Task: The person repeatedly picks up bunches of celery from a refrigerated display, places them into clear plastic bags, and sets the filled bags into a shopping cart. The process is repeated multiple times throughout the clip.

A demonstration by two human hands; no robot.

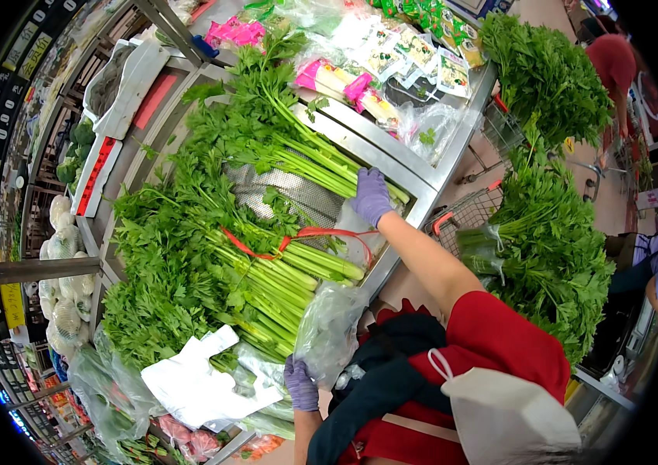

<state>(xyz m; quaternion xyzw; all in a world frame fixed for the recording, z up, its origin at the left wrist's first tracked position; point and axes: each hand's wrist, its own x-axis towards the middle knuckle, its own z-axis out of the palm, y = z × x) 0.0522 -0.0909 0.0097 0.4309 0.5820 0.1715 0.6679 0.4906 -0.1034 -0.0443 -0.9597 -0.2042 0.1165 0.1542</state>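
My right hand point(372, 196), in a purple glove, is closed over the cut ends of a few celery stalks point(311, 160) lying across a perforated metal tray point(288, 189). My left hand point(301, 385), gloved alike, grips the edge of a clear plastic bag point(329, 328) beside the stalk ends of a large celery pile point(259, 279). A red tie point(288, 239) runs over part of that pile, with its loose end trailing toward my right wrist. The fingertips of both hands are partly hidden.
A white plastic bag point(201, 378) lies on the pile's near-left side. Packaged mushrooms point(335, 84) and white packets point(410, 52) fill the upper counter. Celery bunches point(538, 250) and a shopping cart point(468, 215) stand at right. Broccoli point(76, 151) sits left. A person in red point(614, 61) is beyond.
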